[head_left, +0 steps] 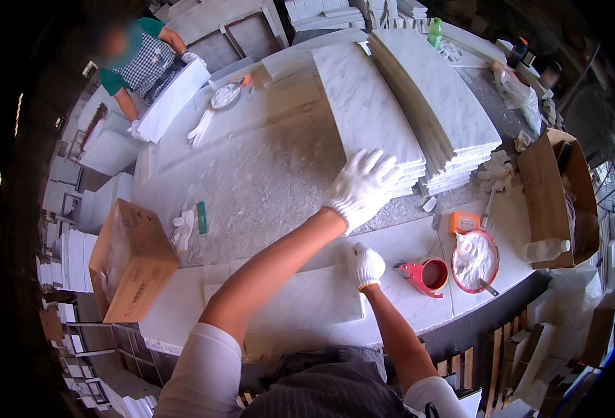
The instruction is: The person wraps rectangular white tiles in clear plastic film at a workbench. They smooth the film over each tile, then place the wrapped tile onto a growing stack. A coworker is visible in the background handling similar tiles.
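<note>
The left hand [363, 187], white-gloved with fingers spread, lies on the near end of the marble slab stack [374, 104] at frame centre. The right hand [364, 265] (also gloved, fingers curled together) presses a flat marble slab [300, 296] on the surface [266, 174], beside a red cup [433, 273].

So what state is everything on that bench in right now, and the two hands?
left hand: gloved, fingers spread, resting on the near stack's end
right hand: gloved, closed, pressing on the flat slab
near marble stack: piled flat, edges aligned
far marble stack: piled flat, taller
flat slab: lying flat at bench edge
red cup: upright, uncovered
red bowl: holds white paste, tool inside
cardboard box: tipped, open
</note>
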A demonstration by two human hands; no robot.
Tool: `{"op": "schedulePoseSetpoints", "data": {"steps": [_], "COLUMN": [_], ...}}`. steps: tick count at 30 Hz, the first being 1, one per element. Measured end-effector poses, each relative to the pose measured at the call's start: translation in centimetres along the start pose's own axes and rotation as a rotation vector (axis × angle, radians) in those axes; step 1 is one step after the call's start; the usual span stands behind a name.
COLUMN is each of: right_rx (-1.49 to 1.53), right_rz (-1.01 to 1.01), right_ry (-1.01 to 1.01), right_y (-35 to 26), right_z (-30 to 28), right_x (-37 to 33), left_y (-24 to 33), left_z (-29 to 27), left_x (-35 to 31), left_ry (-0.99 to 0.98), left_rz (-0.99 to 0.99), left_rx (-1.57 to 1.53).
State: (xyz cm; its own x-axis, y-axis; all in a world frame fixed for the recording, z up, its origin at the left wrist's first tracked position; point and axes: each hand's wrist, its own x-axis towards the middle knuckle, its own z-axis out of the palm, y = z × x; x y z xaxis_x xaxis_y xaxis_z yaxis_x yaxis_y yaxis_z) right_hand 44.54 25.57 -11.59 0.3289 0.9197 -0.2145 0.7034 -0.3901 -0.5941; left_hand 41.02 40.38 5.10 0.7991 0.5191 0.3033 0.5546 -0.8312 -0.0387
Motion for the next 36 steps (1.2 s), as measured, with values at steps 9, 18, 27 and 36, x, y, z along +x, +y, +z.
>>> {"op": "schedulePoseSetpoints", "data": {"steps": [9,18,27,36], "right_rx": [0.019,0.060,0.069,0.038], "right_rz": [-0.068,-0.052,-0.077,-0.049], "right_ry": [0.103,0.087,0.105,0.104], "right_y": [0.1,-0.4,-0.6,-0.6], "right_z": [0.1,-0.9,-1.0,-0.7], "right_x": [-0.1,0.2,0.1,0.1], "left_y": [-0.2,-0.6,-13.8,-18.1], "left_z": [2.7,-0.5,2.2,7.3], "left_x": [9.4,9.0,6.8,3.9], "left_ry": [-0.205,-0.378,0.306,-0.007], "left_rz": [0.036,0.101,-0.962,-1.015], "left_rx": [0.100,0.083,-0.402,-1.785]}}
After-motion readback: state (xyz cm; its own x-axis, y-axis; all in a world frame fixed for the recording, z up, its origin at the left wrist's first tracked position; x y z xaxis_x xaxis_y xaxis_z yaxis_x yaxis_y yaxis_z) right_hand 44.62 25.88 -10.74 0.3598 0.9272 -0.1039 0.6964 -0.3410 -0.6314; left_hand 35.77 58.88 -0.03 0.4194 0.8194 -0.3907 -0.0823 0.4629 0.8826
